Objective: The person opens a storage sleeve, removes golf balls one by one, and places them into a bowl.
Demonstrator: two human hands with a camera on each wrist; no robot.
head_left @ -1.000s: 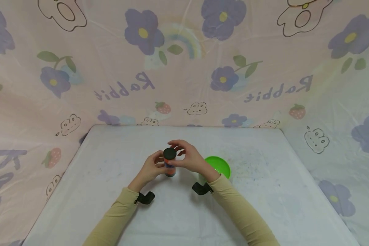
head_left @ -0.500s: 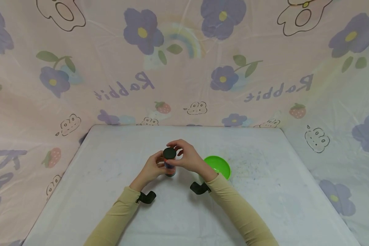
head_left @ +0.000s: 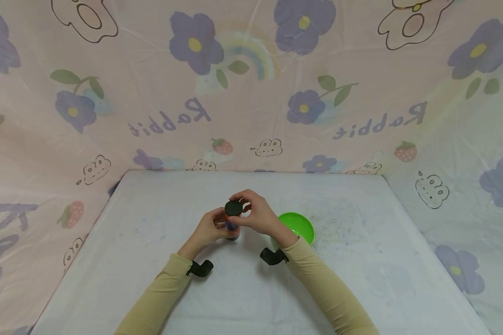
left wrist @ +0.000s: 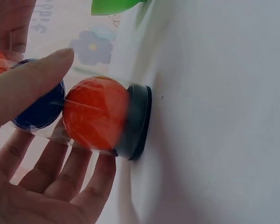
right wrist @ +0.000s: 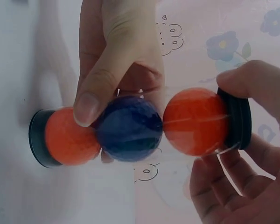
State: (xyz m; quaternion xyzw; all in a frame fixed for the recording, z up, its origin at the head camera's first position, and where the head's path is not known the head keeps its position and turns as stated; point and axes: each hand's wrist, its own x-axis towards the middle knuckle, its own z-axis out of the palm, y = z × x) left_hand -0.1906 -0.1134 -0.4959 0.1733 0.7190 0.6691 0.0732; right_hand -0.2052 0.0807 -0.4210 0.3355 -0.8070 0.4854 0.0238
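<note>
A clear tube [head_left: 232,225] stands upright near the middle of the table, with a black base [left wrist: 137,122] close to the white cloth. Inside it a blue ball [right wrist: 129,128] sits between two orange balls, the upper orange ball [right wrist: 196,121] and the lower orange ball [left wrist: 97,113]. My left hand [head_left: 207,231] grips the tube's side between thumb and fingers. At the top, my right hand [head_left: 257,215] holds the black cap [head_left: 233,208] with its thumb on the near side and fingers behind. The cap is seated against the tube in the right wrist view.
A green bowl [head_left: 302,225] lies just beyond the right wrist, partly covered by the forearm. Black wrist mounts, a left mount [head_left: 202,268] and a right mount [head_left: 272,256], jut inward from the sleeves. A patterned curtain [head_left: 251,107] encloses the table's back and sides.
The tube's top and black cap have shifted very slightly to the right. Both hands keep their hold in nearly the same place, and the bowl stays put.
</note>
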